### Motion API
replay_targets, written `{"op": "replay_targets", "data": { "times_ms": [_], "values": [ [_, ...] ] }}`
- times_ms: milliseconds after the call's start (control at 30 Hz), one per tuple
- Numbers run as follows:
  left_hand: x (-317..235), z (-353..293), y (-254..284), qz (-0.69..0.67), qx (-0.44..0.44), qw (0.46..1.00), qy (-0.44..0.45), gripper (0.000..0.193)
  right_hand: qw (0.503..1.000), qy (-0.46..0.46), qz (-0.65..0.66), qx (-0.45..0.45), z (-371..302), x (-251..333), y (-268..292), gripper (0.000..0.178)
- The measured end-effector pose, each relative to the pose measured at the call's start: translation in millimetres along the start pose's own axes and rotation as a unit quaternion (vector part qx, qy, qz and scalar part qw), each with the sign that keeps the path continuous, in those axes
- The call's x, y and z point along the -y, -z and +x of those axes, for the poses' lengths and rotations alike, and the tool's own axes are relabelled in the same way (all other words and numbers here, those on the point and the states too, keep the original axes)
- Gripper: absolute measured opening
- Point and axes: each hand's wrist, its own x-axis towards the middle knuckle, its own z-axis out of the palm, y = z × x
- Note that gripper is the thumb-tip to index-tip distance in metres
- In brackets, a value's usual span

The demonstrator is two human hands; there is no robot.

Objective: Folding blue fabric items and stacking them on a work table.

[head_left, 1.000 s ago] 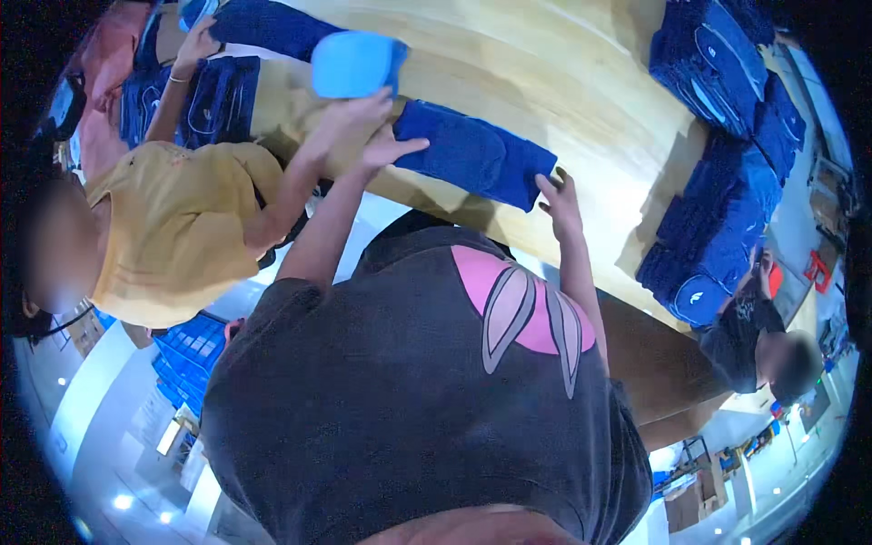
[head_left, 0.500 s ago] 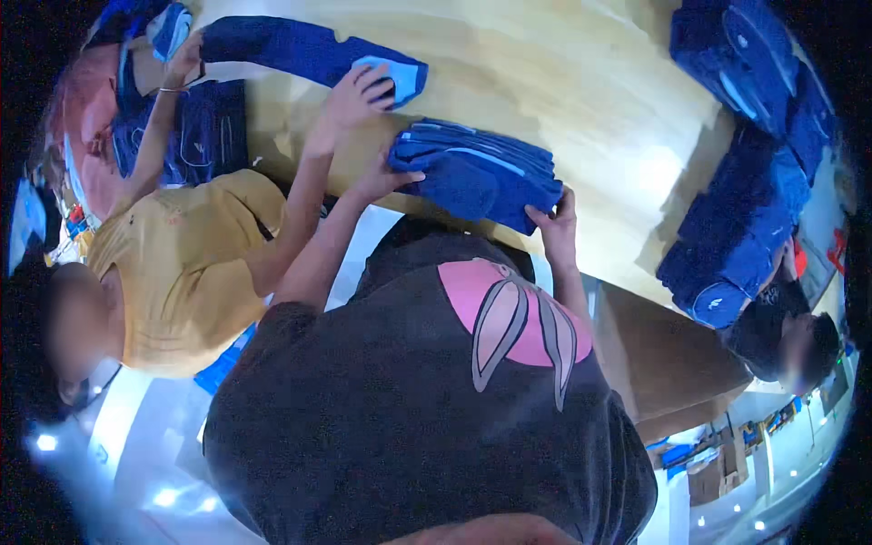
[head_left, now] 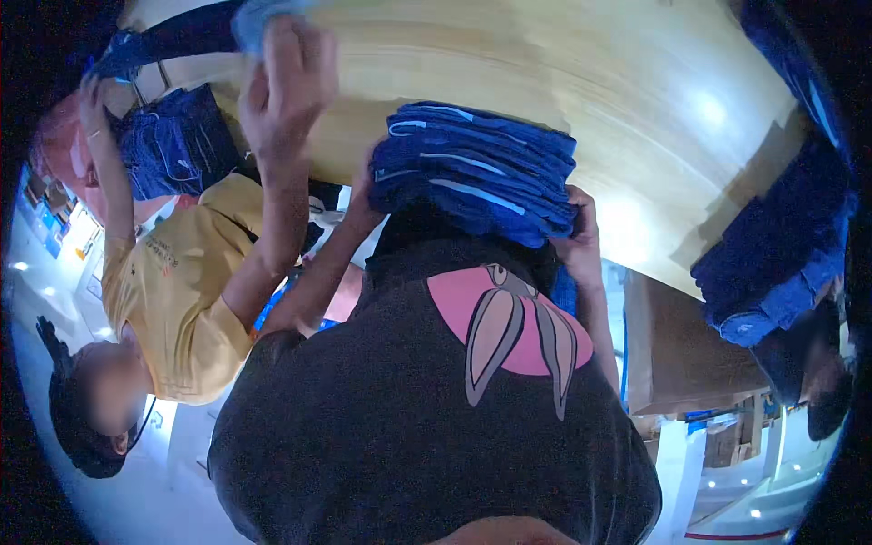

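A thick stack of folded dark blue denim garments (head_left: 472, 168) is at the near edge of the table, its layered folds and pale strips turned up toward me. My left hand (head_left: 371, 186) is at the stack's left end, its fingers mostly hidden by the cloth. At the lower right corner my right hand (head_left: 584, 222) is closed round the edge, thumb side showing and fingertips hidden. The stack leans against the front of my dark shirt.
On my left a co-worker in a yellow shirt (head_left: 186, 282) reaches across with a blurred hand (head_left: 292, 91) over a long dark garment (head_left: 186, 38). Denim piles (head_left: 177, 145) (head_left: 772, 245) lie left and right. Below the pale wooden table (head_left: 654, 54) stands a brown box (head_left: 677, 350).
The stack has tipped up and come against my body, so more folded edges show. My right hand has shifted down slightly. The co-worker's near hand has moved up and left.
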Motion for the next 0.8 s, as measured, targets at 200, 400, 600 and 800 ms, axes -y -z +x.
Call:
{"op": "replay_targets", "data": {
  "times_ms": [200,400,600,800],
  "values": [
    [0,-7,-10,0.261,-0.065,0.961,-0.066,0.058,0.993,-0.085,0.074,0.042,12,11,26,0.028],
    [-94,136,-28,-0.624,-0.066,0.745,0.228,0.016,0.975,-0.176,0.092,-0.100,3,-11,39,0.016],
    [-95,131,-114,-0.841,0.010,0.449,0.301,0.027,0.961,-0.173,0.127,-0.174,-29,-44,49,0.013],
    [-52,64,-135,-0.897,0.154,0.246,0.333,0.028,0.941,-0.125,0.223,-0.220,-53,-56,78,0.019]
  ]
}}
